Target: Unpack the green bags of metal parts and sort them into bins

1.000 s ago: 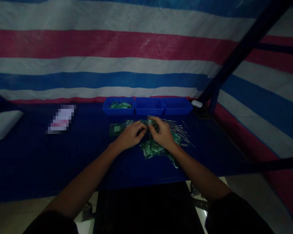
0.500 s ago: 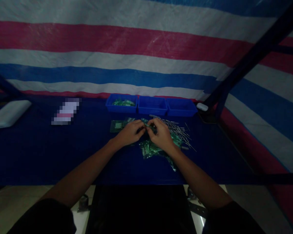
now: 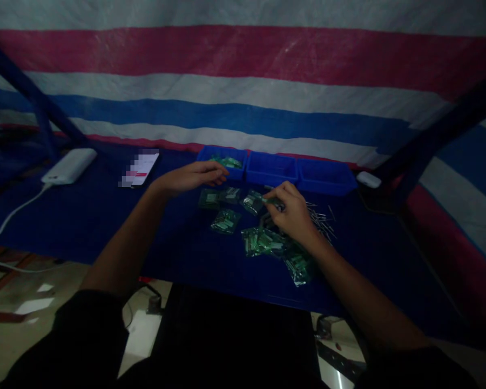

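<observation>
My left hand [image 3: 198, 177] hovers at the front of the left blue bin [image 3: 238, 174], which holds several green packets [image 3: 227, 161]. Its fingers are curled together, and whether anything is between them is hidden. My right hand [image 3: 291, 210] pinches a small greenish plastic packet at its fingertips. Just left of those fingertips is a clear packet [image 3: 252, 202] with pale pieces inside. More packets lie flat around it, including one nearer the front [image 3: 225, 221]. A pile of green packets [image 3: 263, 241] is below my right hand. Thin metal rods [image 3: 323, 222] lie beyond the right wrist.
The middle blue bin [image 3: 271, 168] and right blue bin [image 3: 327, 177] stand beside the left one. A white case [image 3: 368, 180] sits at the far right. A phone [image 3: 146, 166] and a white power bank [image 3: 69, 166] with a cable [image 3: 8, 224] are on the left.
My hands were together over the packets and have moved apart. The left went up and left to the bin, and the right shifted right. The view has turned left.
</observation>
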Available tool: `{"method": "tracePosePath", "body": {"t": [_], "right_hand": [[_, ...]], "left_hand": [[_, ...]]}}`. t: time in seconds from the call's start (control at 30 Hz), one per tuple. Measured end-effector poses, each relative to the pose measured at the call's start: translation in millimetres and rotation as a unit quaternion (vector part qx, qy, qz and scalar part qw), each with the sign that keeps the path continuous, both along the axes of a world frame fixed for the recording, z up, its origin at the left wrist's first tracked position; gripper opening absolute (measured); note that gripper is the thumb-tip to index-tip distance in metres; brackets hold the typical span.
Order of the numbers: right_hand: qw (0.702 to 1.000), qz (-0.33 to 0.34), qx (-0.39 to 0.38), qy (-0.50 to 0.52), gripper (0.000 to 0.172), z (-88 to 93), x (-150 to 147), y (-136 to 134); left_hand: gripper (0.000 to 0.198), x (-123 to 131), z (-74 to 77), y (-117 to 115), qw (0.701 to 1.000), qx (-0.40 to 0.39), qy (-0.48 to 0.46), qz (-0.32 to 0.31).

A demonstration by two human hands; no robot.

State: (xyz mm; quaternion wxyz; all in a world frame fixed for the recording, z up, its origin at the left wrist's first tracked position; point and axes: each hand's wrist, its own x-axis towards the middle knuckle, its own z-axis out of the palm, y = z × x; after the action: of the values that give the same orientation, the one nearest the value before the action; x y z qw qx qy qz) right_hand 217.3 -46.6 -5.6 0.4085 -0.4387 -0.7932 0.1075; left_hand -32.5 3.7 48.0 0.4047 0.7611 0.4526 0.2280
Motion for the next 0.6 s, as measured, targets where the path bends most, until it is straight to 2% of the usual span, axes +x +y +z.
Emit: {"method": "tracePosePath", "body": {"t": [0.07, 0.13, 0.17, 0.23, 0.3, 0.4, 0.5, 0.6], "right_hand": [[0.999, 0.029, 0.002, -0.02, 0.012, -3.8, 6.6, 0.1], [0.999, 0.041, 0.003, -0.025, 0.014, -8.7, 12.7, -2.4], [0.999, 0.039, 0.006, -0.021, 0.015, -10.8, 14.9, -4.4], [0.999, 0.028, 0.008, -0.013, 0.018, -13.0, 16.7, -9.6], [1.0, 0.022, 0.013, -0.01, 0.02, -12.6, 15.2, -14.9], [0.999, 0.041, -0.002, -0.031, 0.022, -9.5, 9.4, -20.3], [0.999, 0.029, -0.007, -0.032, 0.021, -6.6, 4.4, -21.8], [0.999, 0.027, -0.014, -0.041, 0.019, -5.9, 2.6, -22.1]], "left_hand": [[0.029, 25.7, -16.9, -2.9, 0.999, 0.016, -0.024, 0.034], [0.028, 56.4, -36.3, -11.9, 0.992, 0.086, -0.036, 0.09], [0.028, 70.1, -45.0, -18.5, 0.989, 0.118, -0.028, 0.087], [0.028, 88.0, -57.4, -33.3, 0.987, 0.159, 0.014, 0.036], [0.029, 91.0, -63.2, -46.4, 0.984, 0.171, 0.04, -0.012], [0.031, 78.3, -64.2, -56.5, 0.978, 0.184, 0.07, -0.064], [0.033, 68.0, -63.8, -57.0, 0.969, 0.22, 0.088, -0.076], [0.032, 68.1, -65.7, -56.1, 0.963, 0.243, 0.089, -0.076]]}}
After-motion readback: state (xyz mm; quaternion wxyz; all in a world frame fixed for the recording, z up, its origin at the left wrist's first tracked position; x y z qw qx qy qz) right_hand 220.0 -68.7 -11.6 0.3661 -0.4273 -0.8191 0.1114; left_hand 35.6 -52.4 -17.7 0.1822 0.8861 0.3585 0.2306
